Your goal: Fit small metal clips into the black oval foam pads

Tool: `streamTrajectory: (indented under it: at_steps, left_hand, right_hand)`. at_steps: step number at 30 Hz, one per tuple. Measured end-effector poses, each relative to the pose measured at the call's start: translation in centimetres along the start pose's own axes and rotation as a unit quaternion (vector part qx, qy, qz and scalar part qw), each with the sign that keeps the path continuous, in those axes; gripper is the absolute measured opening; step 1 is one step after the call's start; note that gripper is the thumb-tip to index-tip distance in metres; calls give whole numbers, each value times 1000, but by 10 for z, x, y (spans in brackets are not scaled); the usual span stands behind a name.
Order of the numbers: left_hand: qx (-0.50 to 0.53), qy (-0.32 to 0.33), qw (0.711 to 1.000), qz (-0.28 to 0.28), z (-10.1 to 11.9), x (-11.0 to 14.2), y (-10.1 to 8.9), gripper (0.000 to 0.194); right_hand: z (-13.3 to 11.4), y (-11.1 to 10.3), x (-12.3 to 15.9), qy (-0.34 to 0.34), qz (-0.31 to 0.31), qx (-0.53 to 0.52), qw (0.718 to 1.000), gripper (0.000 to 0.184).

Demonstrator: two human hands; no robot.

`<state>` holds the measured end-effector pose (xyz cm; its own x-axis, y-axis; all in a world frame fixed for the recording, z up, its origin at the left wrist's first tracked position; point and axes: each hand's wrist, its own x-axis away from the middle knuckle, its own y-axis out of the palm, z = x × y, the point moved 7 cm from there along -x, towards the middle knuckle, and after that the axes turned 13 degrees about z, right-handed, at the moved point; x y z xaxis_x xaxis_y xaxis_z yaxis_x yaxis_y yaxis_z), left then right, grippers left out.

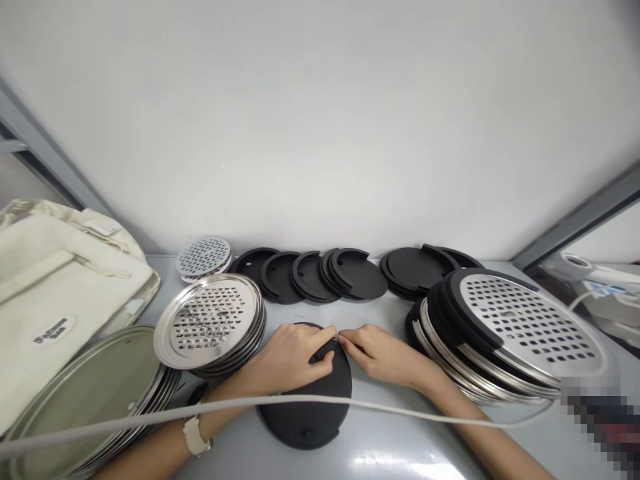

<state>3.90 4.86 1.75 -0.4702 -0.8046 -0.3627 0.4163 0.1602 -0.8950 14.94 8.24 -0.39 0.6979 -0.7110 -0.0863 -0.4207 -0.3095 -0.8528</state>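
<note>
1 black disc (325,381) on table (240,447), 2 hands at it. 1 grater stack (210,323) left. Left hand (295,357) palm-down, right hand (369,350) angled in; fingers curled, tips meeting at disc's right edge. Can't tell grip or gap.

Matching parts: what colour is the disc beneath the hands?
Black; the disc shows best in the head view.

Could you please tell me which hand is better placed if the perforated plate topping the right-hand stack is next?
Probably the right hand: it is nearer that perforated plate, its forearm beside the stack. The left hand is farther off, over the black disc.
</note>
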Motion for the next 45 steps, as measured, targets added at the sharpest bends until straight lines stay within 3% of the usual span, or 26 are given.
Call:
streamTrajectory:
  at_steps: [27,45]
  left_hand:
    - [19,-9,1000,6,-6,1,4,27]
    - [2,-8,1000,-7,-5,0,6,25]
  right_hand:
    - [-2,-3,1,18,-7,-5,1000,39]
    - [1,-2,2,39,-6,14,999,44]
